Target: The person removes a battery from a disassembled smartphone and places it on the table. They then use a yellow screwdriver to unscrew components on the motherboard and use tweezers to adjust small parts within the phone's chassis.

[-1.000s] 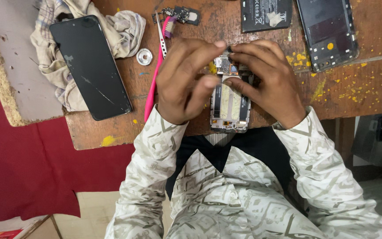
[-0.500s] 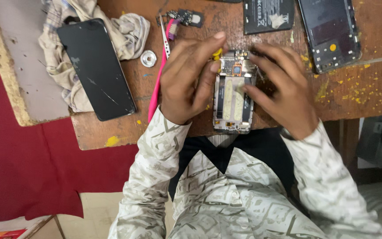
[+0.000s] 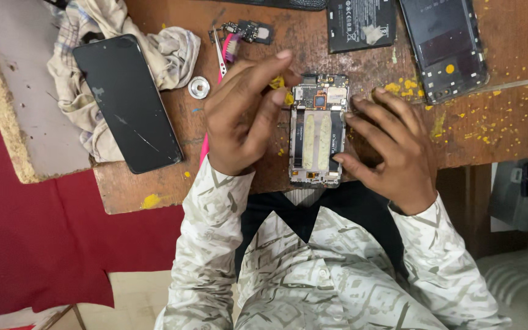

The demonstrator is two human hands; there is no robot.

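An opened phone (image 3: 316,131) with no back cover lies on the wooden table (image 3: 154,183), its board and two pale adhesive strips showing. My left hand (image 3: 242,119) sits to its left, thumb and forefinger pinched on a small yellow pick (image 3: 278,82) at the phone's top left corner. My right hand (image 3: 389,150) rests on the right side. Its fingers are spread, and its thumb and fingertips press against the phone's right edge.
A black phone with a cracked screen (image 3: 129,104) lies on a checked cloth (image 3: 169,49) at the left. A metal disc (image 3: 198,87), tweezers (image 3: 219,52), a pink tool (image 3: 205,154), a small circuit board (image 3: 253,30), a battery (image 3: 362,24) and a dark phone panel (image 3: 444,49) surround the hands. Yellow crumbs (image 3: 490,125) dot the right side.
Both hands covered the opened phone a second ago. They have since spread apart to its two sides, uncovering its inside. The right hand slid off to the right edge.
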